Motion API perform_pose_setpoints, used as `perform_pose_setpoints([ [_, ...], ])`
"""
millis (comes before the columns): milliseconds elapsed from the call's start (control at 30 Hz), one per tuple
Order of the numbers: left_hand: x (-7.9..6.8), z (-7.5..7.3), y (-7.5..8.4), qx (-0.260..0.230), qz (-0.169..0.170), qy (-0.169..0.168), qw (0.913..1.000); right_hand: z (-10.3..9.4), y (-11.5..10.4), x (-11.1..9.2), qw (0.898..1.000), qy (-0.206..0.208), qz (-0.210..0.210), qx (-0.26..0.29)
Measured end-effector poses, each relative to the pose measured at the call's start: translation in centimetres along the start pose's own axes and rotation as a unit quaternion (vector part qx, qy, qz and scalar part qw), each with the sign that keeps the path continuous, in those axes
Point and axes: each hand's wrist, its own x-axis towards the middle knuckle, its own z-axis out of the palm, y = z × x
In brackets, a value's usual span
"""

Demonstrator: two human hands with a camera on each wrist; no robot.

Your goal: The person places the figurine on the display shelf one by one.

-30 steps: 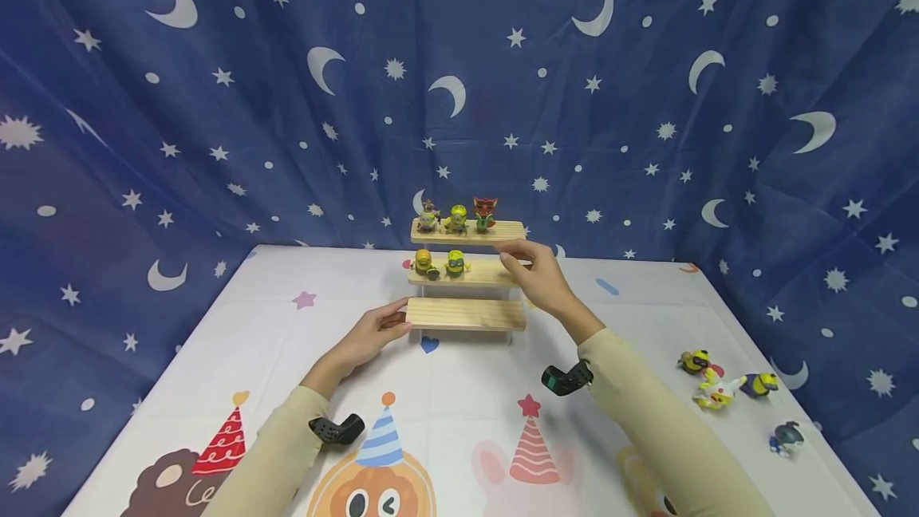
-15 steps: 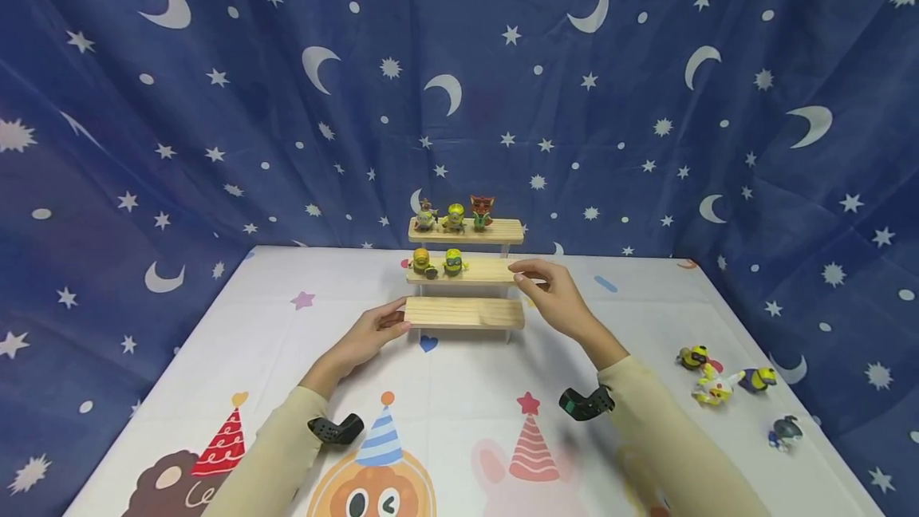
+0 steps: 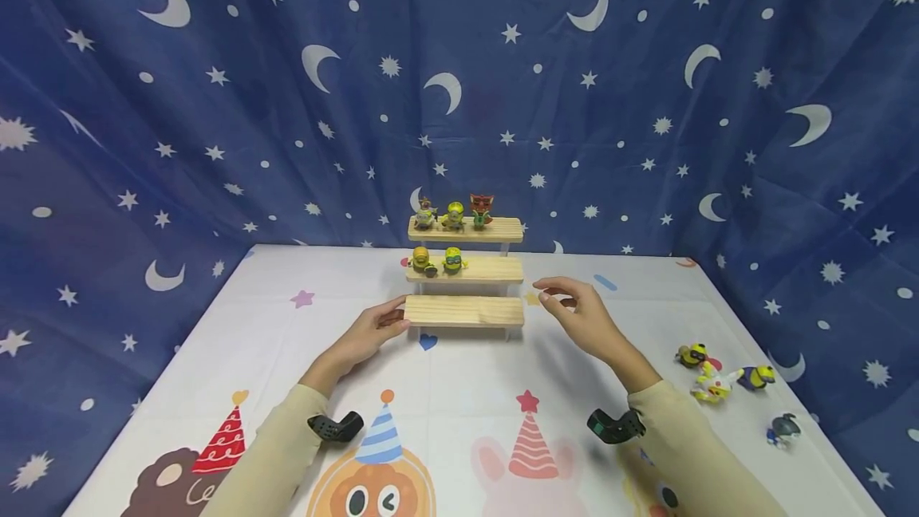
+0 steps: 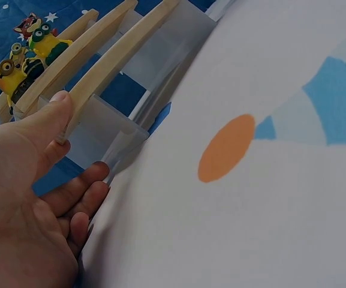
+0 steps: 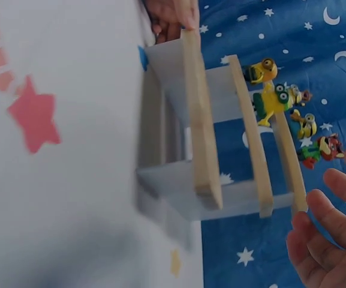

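A three-tier wooden display stand point(image 3: 463, 311) with clear side panels stands at the table's back middle. My left hand point(image 3: 369, 333) pinches the left end of its lowest plank, thumb on top and a finger below, as the left wrist view shows. On the top tier stand a fox figurine point(image 3: 481, 211) and two yellow minion figurines, one of them in the middle point(image 3: 454, 216). Two more minion figurines, including one with green goggles point(image 3: 453, 260), occupy the middle tier's left half. Holding nothing, my right hand point(image 3: 585, 317) hovers right of the stand with loosely bent fingers.
Several figurines lie at the table's right side: a yellow-and-black one point(image 3: 692, 355), a white-and-yellow one point(image 3: 712, 384), a purple-and-yellow one point(image 3: 756, 377) and a grey-and-blue one point(image 3: 782, 429). A blue star-patterned curtain point(image 3: 488, 102) hangs behind the white tablecloth point(image 3: 287, 341).
My right hand has moved from beside the stand's upper tiers down and to the right, away from it. The left hand keeps its place at the lowest plank.
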Motion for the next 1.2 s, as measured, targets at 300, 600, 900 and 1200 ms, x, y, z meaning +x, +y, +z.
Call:
perform_pose_setpoints([
  [300,-0.1,0.0,0.0,-0.013,-0.009,0.001,0.9999,-1.7,2.1,-3.1,0.998,0.033,0.010,-0.060],
  [600,-0.2,0.1,0.1,-0.010,-0.009,0.006,0.9999,-4.5,3.7,-6.1,0.993,0.060,0.015,-0.101],
  [900,0.0,0.0,0.2,-0.012,-0.011,0.010,0.9998,-8.4,4.9,-8.8,0.990,0.078,0.007,-0.117],
  [1200,-0.1,0.2,0.3,-0.002,-0.011,0.011,0.9999,-12.7,6.1,-11.1,0.991,0.067,0.017,-0.112],
])
